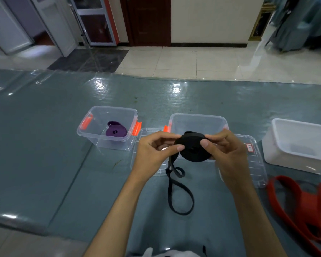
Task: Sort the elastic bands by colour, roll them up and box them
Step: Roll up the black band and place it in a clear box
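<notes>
Our left hand (152, 151) pinches the black elastic band (192, 148) where it feeds on; our right hand (224, 147) grips the roll above mid-table (44, 145). We should keep the loose tail (180, 197) taut and flat, layers aligned, before boxing it in the clear box (198, 120) behind.

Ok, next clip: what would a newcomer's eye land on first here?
First the black band, half rolled into a coil held between the left hand and right hand at centre, its loose tail hanging to the table. Then the purple roll inside the clear box at left, and the red bands heaped at lower right.
</notes>
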Available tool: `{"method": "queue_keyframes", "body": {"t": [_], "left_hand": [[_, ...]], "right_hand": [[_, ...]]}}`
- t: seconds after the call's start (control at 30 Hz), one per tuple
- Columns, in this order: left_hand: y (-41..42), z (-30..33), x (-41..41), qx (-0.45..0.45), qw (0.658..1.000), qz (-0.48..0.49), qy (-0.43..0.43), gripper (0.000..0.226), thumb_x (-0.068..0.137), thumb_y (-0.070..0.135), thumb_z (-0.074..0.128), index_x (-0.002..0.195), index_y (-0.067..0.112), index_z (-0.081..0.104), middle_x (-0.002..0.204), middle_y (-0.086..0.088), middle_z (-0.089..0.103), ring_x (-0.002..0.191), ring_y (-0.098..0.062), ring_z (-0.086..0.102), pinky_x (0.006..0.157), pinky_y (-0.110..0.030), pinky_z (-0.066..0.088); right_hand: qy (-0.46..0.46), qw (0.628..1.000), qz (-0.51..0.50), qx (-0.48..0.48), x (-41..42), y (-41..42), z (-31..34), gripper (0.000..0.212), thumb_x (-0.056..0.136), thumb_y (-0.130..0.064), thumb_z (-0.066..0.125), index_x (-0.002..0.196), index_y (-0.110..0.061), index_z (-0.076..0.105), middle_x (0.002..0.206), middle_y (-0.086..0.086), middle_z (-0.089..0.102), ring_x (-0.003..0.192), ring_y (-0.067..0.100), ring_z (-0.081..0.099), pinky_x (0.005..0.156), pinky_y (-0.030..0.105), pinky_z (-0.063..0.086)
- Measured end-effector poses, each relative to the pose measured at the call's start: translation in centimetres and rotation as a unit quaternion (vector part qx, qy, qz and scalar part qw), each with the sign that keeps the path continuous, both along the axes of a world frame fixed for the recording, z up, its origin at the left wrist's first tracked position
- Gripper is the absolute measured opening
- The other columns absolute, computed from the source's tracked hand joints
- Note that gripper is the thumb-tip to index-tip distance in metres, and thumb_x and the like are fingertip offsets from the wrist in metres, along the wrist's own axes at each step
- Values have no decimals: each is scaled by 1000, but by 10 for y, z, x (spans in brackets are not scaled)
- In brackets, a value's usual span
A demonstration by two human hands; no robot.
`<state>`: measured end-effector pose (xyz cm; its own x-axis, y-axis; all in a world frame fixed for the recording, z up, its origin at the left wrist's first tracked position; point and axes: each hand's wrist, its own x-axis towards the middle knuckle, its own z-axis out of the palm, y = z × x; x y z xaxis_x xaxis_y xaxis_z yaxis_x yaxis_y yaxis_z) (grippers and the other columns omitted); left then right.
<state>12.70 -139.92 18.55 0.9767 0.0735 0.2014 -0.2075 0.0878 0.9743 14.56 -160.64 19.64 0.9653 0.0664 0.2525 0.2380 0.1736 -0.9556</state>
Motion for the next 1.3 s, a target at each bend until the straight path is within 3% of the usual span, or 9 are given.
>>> {"method": "queue_keyframes", "body": {"t": [0.13, 0.27, 0.33, 0.43, 0.57, 0.67, 0.83, 1.1, 1.3], "left_hand": [[-3, 3, 3, -15, 999, -25, 21, 29, 79, 5, 88, 97, 28, 84, 100, -1, 82, 95, -15, 79, 86, -21, 59], [0, 8, 8, 24, 999, -25, 6, 29, 77, 6, 90, 94, 29, 84, 94, 1, 82, 89, -13, 79, 83, -20, 59], [-4, 7, 8, 21, 1000, -10, 1, 24, 74, 16, 92, 92, 29, 82, 94, -1, 81, 90, -16, 79, 83, -23, 61], [-7, 4, 7, -6, 1000, -21, 11, 25, 77, 13, 90, 95, 29, 83, 100, -1, 81, 96, -16, 78, 86, -22, 59], [0, 3, 7, 11, 998, -59, 9, 38, 79, 0, 87, 103, 29, 84, 102, 4, 82, 96, -9, 77, 87, -17, 57], [-3, 0, 6, 9, 1000, -25, -11, 27, 74, 11, 92, 92, 28, 83, 96, 2, 81, 93, -12, 78, 85, -18, 57], [-6, -2, 4, -17, 999, -23, -33, 31, 76, 12, 89, 99, 30, 84, 100, 2, 79, 99, -13, 76, 90, -20, 57], [-2, -5, 4, 11, 998, -58, -8, 39, 78, 2, 88, 109, 25, 83, 97, 7, 77, 94, -6, 73, 86, -15, 54], [-9, -5, 3, -12, 997, -70, 9, 41, 80, 0, 86, 111, 27, 82, 105, 2, 81, 100, -12, 77, 89, -18, 57]], "right_hand": [[-16, 1000, -23, -2, 0, 1, -1, 10, 89, -16, 79, 91, -23, 73, 94, 1, 80, 92, 27, 80, 75, 38, 66], [14, 998, 17, -57, -1, -4, -3, 24, 88, -6, 81, 89, -12, 58, 94, 10, 81, 88, 28, 81, 71, 39, 66], [4, 996, 31, -82, 0, -5, -1, 27, 87, -6, 83, 95, -16, 60, 91, 6, 81, 81, 24, 81, 66, 28, 63], [-42, 995, 13, -95, 1, -5, 1, 26, 88, -17, 83, 110, -27, 74, 98, 0, 81, 90, 22, 80, 74, 34, 66], [-27, 995, 20, -94, 2, -8, -3, 21, 84, -23, 85, 102, -27, 73, 104, 2, 82, 96, 24, 80, 79, 41, 66], [-2, 992, 46, -121, 3, -8, -1, 31, 77, -29, 90, 90, -31, 61, 94, 5, 82, 84, 24, 81, 68, 31, 63], [-55, 995, -2, -88, 0, -1, 2, 33, 82, -13, 88, 105, -33, 74, 96, 1, 82, 88, 21, 80, 74, 30, 65], [-6, 1000, 5, -28, 2, -2, -2, 12, 83, -26, 84, 92, -33, 78, 95, 0, 82, 89, 21, 80, 76, 26, 63], [-35, 998, -29, -35, 4, 0, -7, 12, 91, -14, 78, 89, -25, 75, 88, -9, 79, 83, 12, 79, 74, 21, 62]]}}
